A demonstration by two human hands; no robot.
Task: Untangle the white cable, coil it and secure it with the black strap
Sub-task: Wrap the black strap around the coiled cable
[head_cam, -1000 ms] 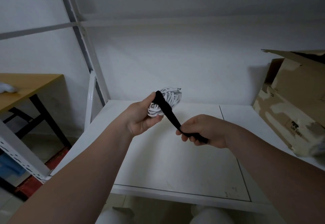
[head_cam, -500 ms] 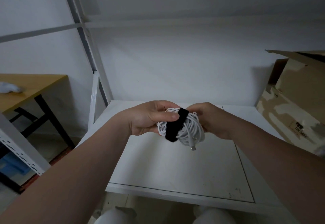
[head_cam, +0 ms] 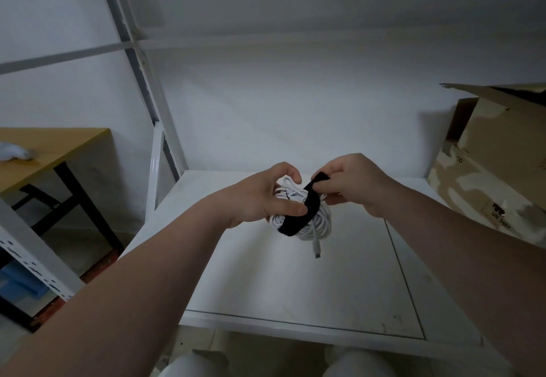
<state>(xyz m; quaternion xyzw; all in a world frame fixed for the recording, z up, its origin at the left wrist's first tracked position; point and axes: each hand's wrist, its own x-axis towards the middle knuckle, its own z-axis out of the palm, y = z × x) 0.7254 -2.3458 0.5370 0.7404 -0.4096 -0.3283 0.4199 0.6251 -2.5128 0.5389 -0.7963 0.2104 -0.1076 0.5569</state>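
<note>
Head view. Both hands are raised over a white shelf (head_cam: 266, 273), holding the coiled cable (head_cam: 319, 223) in the air above its middle, clear of the surface.

Left hand (head_cam: 260, 196): fingers curled round the coil's left side, thumb pressed on the strap (head_cam: 298, 217) where it crosses the front.

Right hand (head_cam: 351, 184): pinching the strap's upper end at the top of the coil. The strap runs from there diagonally down and left across the white loops to the coil's lower edge.

A plug (head_cam: 316, 248) hangs free below the coil.

Right: an open cardboard box (head_cam: 487, 169) on the shelf, surface scuffed. Black print low on its side starts "UN"; the digits after it are too blurred to read. Small letters higher up are illegible.

Left: a wooden desk (head_cam: 59, 146) with black legs, beyond the white rack upright.
</note>
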